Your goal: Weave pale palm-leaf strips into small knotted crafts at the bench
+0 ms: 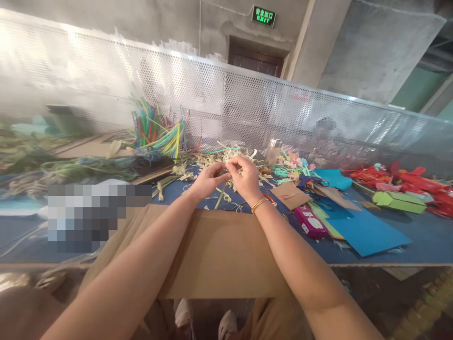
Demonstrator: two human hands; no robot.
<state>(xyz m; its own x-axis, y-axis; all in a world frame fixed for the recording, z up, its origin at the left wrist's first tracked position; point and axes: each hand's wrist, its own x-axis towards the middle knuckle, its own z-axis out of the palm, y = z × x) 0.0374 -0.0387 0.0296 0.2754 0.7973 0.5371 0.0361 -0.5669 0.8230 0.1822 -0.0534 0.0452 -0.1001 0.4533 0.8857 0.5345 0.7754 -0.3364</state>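
My left hand (208, 179) and my right hand (246, 177) meet at the fingertips over the blue tabletop, both closed in a pinch. Whatever lies between the fingers is mostly hidden. A thin yellow-green strip (221, 194) runs down just below the fingertips; I cannot tell if it is held or lies on the table. Behind the hands spreads a heap of pale cream strips (233, 153), with more scraps around them. Under my forearms a brown cardboard sheet (226, 250) reaches from the table edge over my lap.
Blue sheets (368, 229), a purple box (310, 222), a light green box shape (399, 201) and red pieces (414, 182) lie right. A clear jar (273, 151) stands behind. Left are coloured stems (159, 127) and tangled green cords (88, 163). A perforated metal screen (212, 94) borders the back.
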